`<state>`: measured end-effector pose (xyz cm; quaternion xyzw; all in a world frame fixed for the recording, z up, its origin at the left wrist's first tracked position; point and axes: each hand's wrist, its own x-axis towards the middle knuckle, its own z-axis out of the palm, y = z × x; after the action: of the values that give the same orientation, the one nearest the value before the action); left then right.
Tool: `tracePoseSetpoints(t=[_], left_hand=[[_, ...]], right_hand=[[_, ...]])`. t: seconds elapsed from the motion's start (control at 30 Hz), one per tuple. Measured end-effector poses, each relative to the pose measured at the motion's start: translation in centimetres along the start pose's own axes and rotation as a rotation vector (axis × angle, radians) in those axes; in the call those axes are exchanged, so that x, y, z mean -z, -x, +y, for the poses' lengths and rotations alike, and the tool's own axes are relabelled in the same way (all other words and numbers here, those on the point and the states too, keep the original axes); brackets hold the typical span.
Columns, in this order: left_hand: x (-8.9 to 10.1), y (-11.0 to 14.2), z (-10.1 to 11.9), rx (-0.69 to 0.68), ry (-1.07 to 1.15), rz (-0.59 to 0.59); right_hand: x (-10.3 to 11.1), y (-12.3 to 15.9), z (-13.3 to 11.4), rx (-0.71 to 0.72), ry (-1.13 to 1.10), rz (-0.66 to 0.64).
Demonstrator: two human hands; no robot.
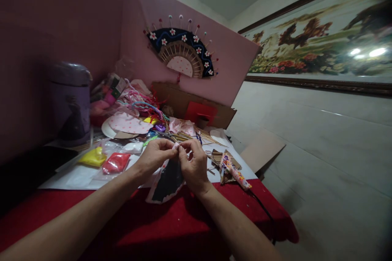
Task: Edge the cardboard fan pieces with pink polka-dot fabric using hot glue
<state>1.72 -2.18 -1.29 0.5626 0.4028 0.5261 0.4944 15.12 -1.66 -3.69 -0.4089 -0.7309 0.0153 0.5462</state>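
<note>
Both hands meet at the top corner of a dark fabric piece (167,183) with a pale pink border. My left hand (154,157) pinches the pink edge from the left. My right hand (194,165) pinches the same corner from the right, its fingertips almost touching the left ones. The piece hangs below the hands, over the front of the white sheet (73,179) and the red tablecloth (122,228). Part of it is hidden behind my right hand. Just beyond the fingers lie scissors (168,134).
Yellow (93,157) and red clay packets (115,163) lie left, near a purple canister (70,103). At right rests a flower-patterned glue gun (234,171) with a cord. Pipe cleaners (147,101) are heaped behind. A decorated fan (183,48) hangs on the pink panel.
</note>
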Motion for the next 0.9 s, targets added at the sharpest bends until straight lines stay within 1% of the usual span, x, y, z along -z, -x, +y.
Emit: tracePoseSetpoints(t=[0.37,0.67,0.9], left_hand=[[-0.08,-0.16,-0.12,0.021,-0.010,-0.020],[0.06,-0.15,-0.25,0.026,-0.023,-0.010],[0.00,-0.26,-0.41,0.016,0.000,-0.029]], right_hand=[[-0.15,-0.11,0.14,0.001,0.057,0.015],[-0.04,-0.01,0.03,-0.001,0.047,0.009],[-0.04,-0.01,-0.04,-0.003,0.044,0.014]])
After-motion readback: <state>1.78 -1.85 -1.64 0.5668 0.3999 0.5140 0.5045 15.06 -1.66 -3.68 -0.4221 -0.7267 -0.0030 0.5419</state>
